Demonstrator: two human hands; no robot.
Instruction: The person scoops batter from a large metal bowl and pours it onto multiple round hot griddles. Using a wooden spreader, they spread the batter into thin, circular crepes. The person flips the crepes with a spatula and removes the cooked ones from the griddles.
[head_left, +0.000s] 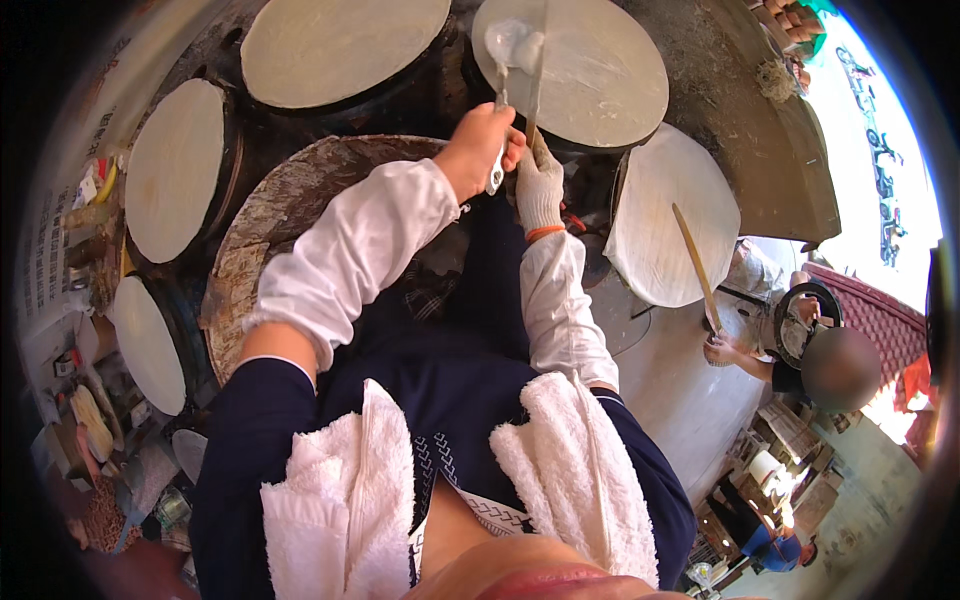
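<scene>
My left hand (484, 146), bare below a white sleeve cover, is closed around the handle of a ladle-like tool (501, 86). Its far end meets a wet white mass of batter (514, 45) on a round griddle coated with a pale layer (600, 82). Close beside it, my right hand (540, 184) wears a white knit glove with an orange cuff. It grips a long, thin, flat blade (535, 90), which stretches forward over the same griddle, past the batter. The blade's far tip is cut off by the frame's top edge.
More round griddles with pale sheets (341, 45) curve around the left. A broad, worn rim (277, 195) lies before me. At right, a pale sheet (667, 225) drapes a round surface; a co-worker's hand (720, 351) holds a long wooden strip (697, 262) over it. Another person (772, 547) is farther off.
</scene>
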